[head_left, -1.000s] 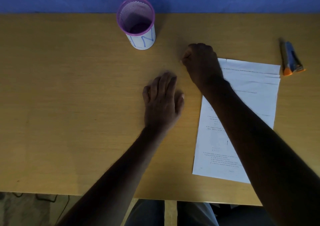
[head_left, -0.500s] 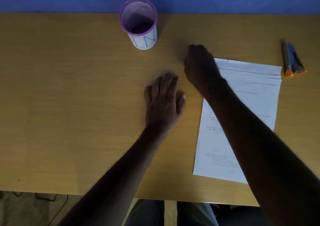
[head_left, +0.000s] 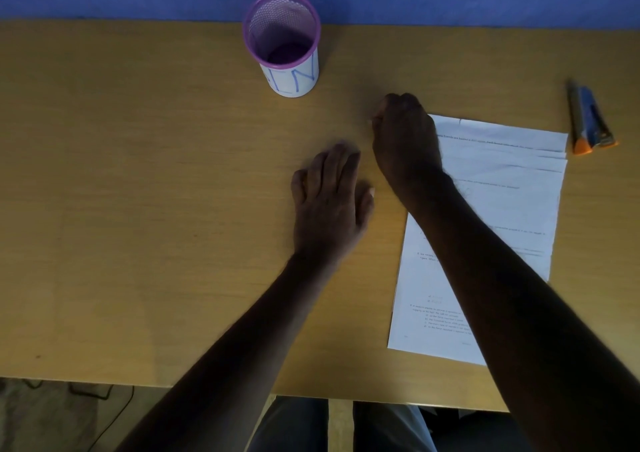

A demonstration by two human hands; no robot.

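Observation:
A stack of printed white papers [head_left: 502,188] lies on the wooden table [head_left: 138,209], right of centre, its top edges fanned slightly. My right hand [head_left: 405,136] sits on the stack's top-left corner with its fingers curled down around that corner, which is hidden beneath it. A small pale spot shows at the fingertips. My left hand [head_left: 329,202] lies flat on the bare table just left of the papers, palm down and fingers straight, holding nothing.
A purple mesh pen cup [head_left: 282,43] with a white label stands empty at the table's far edge. At the far right lie a blue-and-orange stapler [head_left: 597,119] and an orange-tipped pen [head_left: 576,119]. A blue wall runs behind the table, and my knees show under its near edge.
My right hand has shifted slightly at the papers' corner and stays curled. My left hand stays flat in the same spot. The view has drifted a little.

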